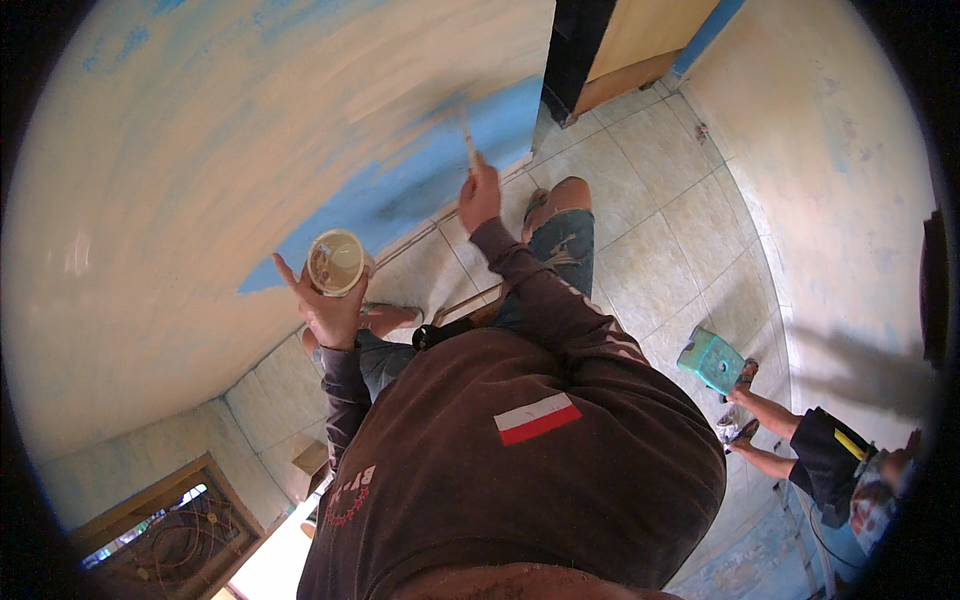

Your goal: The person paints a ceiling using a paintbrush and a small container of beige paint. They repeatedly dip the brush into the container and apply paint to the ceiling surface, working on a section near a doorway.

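Note:
My left hand [326, 308] holds a pale round paint cup [337, 259] by its side and underside, with one finger sticking out toward the wall. The cup's inside looks pale with brownish marks. My right hand [481, 196] grips a paintbrush [471, 142] by its handle, the bristle end blurred against the wall [280, 120] in front of me. That wall is mostly cream with streaks, with a blue band [420, 180] along its lower part.
A doorway with a wooden door [640, 30] is at the top right. Pale floor tiles [650, 230] run round my feet. Another person [840, 470] is at the lower right beside a turquoise plastic stool [711, 355]. A wooden-framed window [225, 480] is at lower left.

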